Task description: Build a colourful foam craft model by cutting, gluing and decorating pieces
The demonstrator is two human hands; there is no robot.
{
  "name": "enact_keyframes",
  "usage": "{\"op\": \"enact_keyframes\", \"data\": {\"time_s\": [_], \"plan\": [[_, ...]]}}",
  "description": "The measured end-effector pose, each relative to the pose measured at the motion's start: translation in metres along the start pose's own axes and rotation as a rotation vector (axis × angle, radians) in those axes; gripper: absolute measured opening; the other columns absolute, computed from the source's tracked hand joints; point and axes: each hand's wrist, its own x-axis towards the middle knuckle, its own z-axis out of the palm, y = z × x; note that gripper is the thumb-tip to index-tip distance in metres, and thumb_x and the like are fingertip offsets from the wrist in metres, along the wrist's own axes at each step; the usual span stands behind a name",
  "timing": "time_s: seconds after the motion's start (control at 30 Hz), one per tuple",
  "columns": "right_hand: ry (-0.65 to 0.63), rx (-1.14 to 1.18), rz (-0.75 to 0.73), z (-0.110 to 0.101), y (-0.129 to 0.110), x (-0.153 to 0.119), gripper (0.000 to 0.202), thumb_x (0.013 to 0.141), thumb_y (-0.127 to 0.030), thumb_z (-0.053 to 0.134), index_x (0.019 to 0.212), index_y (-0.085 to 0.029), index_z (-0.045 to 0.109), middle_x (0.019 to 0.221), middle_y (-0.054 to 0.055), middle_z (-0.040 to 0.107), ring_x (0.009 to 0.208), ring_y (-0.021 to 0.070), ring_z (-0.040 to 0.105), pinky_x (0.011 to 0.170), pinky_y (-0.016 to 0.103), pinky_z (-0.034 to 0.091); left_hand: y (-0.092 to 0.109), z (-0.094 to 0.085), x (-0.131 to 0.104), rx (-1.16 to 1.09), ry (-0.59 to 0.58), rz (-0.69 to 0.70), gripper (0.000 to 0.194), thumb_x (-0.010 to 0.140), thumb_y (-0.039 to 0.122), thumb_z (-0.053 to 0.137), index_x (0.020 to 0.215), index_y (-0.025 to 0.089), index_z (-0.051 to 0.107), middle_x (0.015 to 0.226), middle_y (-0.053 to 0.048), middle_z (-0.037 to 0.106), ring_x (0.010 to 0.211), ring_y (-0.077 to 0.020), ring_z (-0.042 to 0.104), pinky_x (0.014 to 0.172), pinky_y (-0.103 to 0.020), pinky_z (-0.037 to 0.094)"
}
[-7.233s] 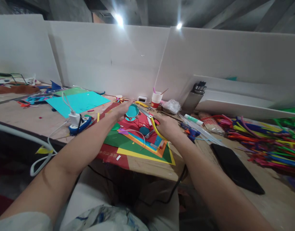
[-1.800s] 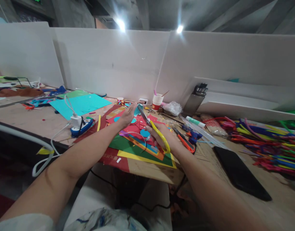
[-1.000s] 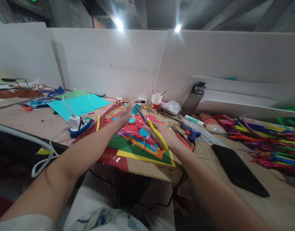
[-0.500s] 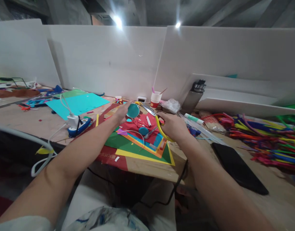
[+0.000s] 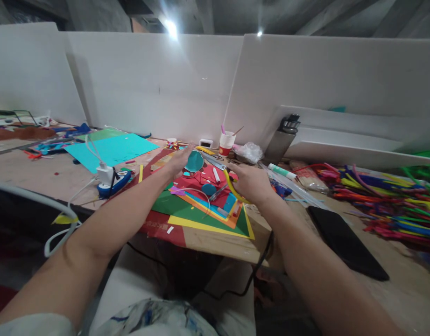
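Centrally, scissors (image 5: 224,168) near edge of teal disc (image 5: 194,161), hands (image 5: 251,179) apart

arms (image 5: 113,221) outstretched, left hand (image 5: 179,161) seemingly pinching, right hand (image 5: 251,180) curled

The right hand (image 5: 252,181) covers a part of the yellow-handled scissors (image 5: 230,184), so its grip is not fully visible. How exactly the left hand (image 5: 179,162) meets the teal disc (image 5: 194,161) is too small to tell. The lettering (image 5: 159,227) on the dark red sheet (image 5: 179,238) is too blurred for reading. The right edge cuts off the pipe cleaners (image 5: 393,201).
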Motion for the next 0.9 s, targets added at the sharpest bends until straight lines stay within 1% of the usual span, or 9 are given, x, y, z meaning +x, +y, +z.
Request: {"op": "enact_keyframes", "data": {"time_s": [0.13, 0.27, 0.37, 0.47, 0.6, 0.7, 0.9], "plan": [[0.008, -0.006, -0.025, 0.002, -0.001, 0.001, 0.043, 0.088, -0.032, 0.048, 0.129, -0.027, 0.060, 0.116, 0.007, 0.072, 0.096, 0.0267, 0.069, 0.066, 0.032, 0.044, 0.003, 0.003, -0.003, 0.020, 0.015, -0.031, 0.044, 0.085, 0.060, 0.058, 0.078, 0.016, 0.060, 0.059, -0.002, 0.064, 0.051, -0.0126, 0.058, 0.058, -0.027, 0.052], [-0.012, -0.007, -0.039, 0.002, -0.002, 0.002, 0.045, 0.088, -0.030, 0.048, 0.131, -0.028, 0.058, 0.108, 0.007, 0.074, 0.092, 0.0265, 0.069, 0.065, 0.031, 0.042, 0.007, 0.005, -0.004, -0.002, -0.015, -0.059, 0.047, 0.085, 0.062, 0.055, 0.081, 0.015, 0.061, 0.058, -0.005, 0.065, 0.053, -0.0157, 0.063, 0.060, -0.029, 0.054], [-0.026, 0.005, -0.033, 0.001, -0.003, 0.002, 0.044, 0.088, -0.029, 0.048, 0.132, -0.028, 0.058, 0.109, 0.008, 0.074, 0.093, 0.0252, 0.069, 0.067, 0.031, 0.042, 0.010, 0.006, -0.006, 0.018, -0.055, -0.100, 0.053, 0.087, 0.065, 0.049, 0.081, 0.015, 0.062, 0.059, -0.008, 0.067, 0.053, -0.0175, 0.064, 0.058, -0.030, 0.054], [-0.031, 0.008, -0.035, 0.001, -0.003, 0.002, 0.043, 0.089, -0.030, 0.047, 0.131, -0.028, 0.058, 0.108, 0.008, 0.074, 0.094, 0.0252, 0.068, 0.068, 0.031, 0.042, 0.012, 0.006, -0.008, 0.056, -0.088, -0.122, 0.057, 0.087, 0.068, 0.044, 0.082, 0.014, 0.063, 0.059, -0.009, 0.067, 0.048, -0.0173, 0.063, 0.050, -0.028, 0.050], [-0.032, -0.004, -0.040, 0.002, -0.003, 0.002, 0.042, 0.090, -0.031, 0.047, 0.129, -0.028, 0.059, 0.107, 0.008, 0.074, 0.092, 0.0257, 0.069, 0.067, 0.031, 0.041, 0.012, 0.004, -0.008, 0.117, -0.098, -0.119, 0.062, 0.087, 0.071, 0.039, 0.080, 0.014, 0.063, 0.059, -0.010, 0.066, 0.045, -0.0178, 0.062, 0.038, -0.024, 0.042], [-0.042, -0.017, -0.046, 0.003, -0.004, 0.003, 0.041, 0.089, -0.030, 0.047, 0.128, -0.027, 0.059, 0.106, 0.009, 0.074, 0.092, 0.0261, 0.069, 0.066, 0.031, 0.040, 0.013, 0.001, -0.007, 0.140, -0.122, -0.140, 0.063, 0.087, 0.071, 0.038, 0.082, 0.014, 0.064, 0.060, -0.011, 0.066, 0.046, -0.0194, 0.063, 0.036, -0.024, 0.039], [-0.083, -0.026, -0.041, 0.002, -0.008, 0.004, 0.036, 0.090, -0.030, 0.044, 0.119, -0.022, 0.063, 0.101, 0.011, 0.074, 0.089, 0.0275, 0.069, 0.064, 0.032, 0.040, 0.013, -0.003, -0.004, 0.161, -0.180, -0.184, 0.065, 0.088, 0.072, 0.036, 0.090, 0.014, 0.066, 0.061, -0.011, 0.067, 0.043, -0.0177, 0.061, 0.036, -0.024, 0.039]]}}
